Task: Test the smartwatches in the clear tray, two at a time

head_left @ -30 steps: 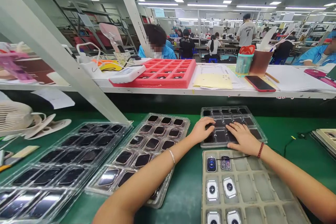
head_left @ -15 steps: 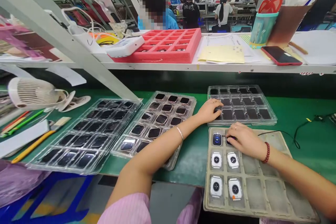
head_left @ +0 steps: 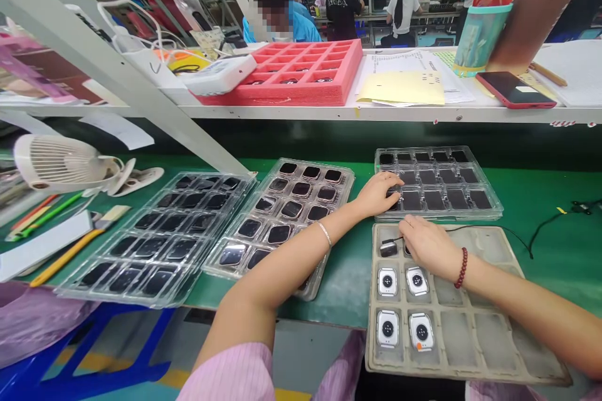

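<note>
Grey tray watch now dark | left hand loose on clear tray | right hand grip unclear

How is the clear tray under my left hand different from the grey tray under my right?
The clear tray is see-through plastic; the grey tray is matte and opaque. The clear tray lies farther back, with the left hand on its left edge; the grey tray lies nearer, under the right hand. The grey tray holds four white watch bodies; the clear tray shows only dark pockets. Both are pocketed grids on the green bench.
</note>
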`<state>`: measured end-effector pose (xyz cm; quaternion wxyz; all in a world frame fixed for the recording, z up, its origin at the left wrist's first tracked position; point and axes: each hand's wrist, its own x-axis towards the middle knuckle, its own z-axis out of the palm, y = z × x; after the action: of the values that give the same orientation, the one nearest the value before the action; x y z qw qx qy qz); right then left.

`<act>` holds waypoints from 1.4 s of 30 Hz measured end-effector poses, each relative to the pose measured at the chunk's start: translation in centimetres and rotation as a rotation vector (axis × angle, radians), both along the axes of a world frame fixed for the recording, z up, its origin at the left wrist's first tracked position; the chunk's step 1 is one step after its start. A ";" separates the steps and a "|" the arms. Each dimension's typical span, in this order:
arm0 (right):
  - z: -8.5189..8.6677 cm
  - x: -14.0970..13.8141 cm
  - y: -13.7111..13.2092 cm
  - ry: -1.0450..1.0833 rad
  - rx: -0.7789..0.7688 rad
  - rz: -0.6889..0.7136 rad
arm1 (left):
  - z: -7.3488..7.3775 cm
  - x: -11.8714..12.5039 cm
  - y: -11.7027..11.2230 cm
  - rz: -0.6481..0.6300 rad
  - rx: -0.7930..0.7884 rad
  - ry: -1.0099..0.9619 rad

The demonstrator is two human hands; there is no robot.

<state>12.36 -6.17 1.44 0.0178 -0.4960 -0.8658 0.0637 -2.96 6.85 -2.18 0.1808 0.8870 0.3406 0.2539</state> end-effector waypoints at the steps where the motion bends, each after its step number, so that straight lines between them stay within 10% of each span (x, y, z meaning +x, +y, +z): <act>1: 0.0 0.0 0.1 0.049 -0.038 -0.007 | 0.0 0.0 0.0 0.001 0.002 0.001; 6: -0.7 -0.1 1.2 0.228 -0.209 -0.028 | 0.1 0.0 -0.2 0.006 0.004 0.001; 12: -1.9 0.0 0.3 0.192 0.012 -0.046 | 0.2 0.0 -0.2 0.007 -0.006 0.004; 19: -3.2 4.3 -5.2 0.369 0.082 0.193 | 0.1 -0.2 0.0 -0.006 0.011 0.010; 27: -3.1 7.8 -4.0 0.413 -0.017 0.215 | 0.1 0.0 0.0 0.004 0.009 0.017; 36: -1.1 7.3 -7.7 0.179 -0.008 0.119 | 0.1 0.0 0.0 -0.003 0.011 0.029; 42: -0.8 7.1 -7.7 0.411 -0.302 -0.121 | 0.1 0.0 0.0 0.003 0.011 0.035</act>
<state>19.44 -13.83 0.59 0.1226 -0.5206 -0.7934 0.2906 -3.00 6.90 -2.08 0.1694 0.8918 0.3436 0.2407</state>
